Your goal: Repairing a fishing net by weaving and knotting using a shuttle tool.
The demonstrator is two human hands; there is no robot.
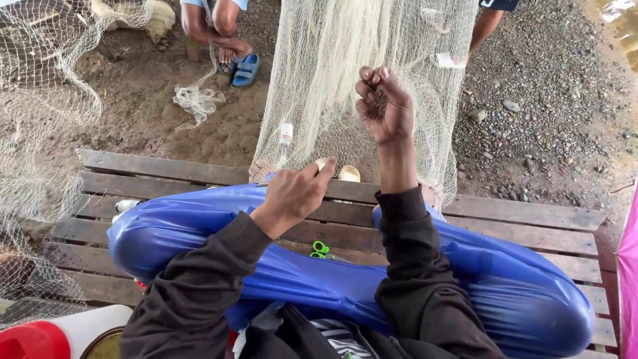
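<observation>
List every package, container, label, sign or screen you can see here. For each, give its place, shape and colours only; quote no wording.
Small bottle: hangs against the pale net, left of the raised right hand; slim, clear, white label band.
Tub: bottom left corner; red and white, only partly in frame.
White tag: on the net, upper right; small and rectangular.
No signs or screens.

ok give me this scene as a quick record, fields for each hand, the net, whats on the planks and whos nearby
left hand: low, fingers pinched at the net's lower edge
right hand: raised, fingers curled into the mesh
fishing net: pale, hanging in front of the person
wooden platform: planks, small green tool lying on it
lap: blue plastic sheet
nearby: another person's foot in a blue sandal
</observation>
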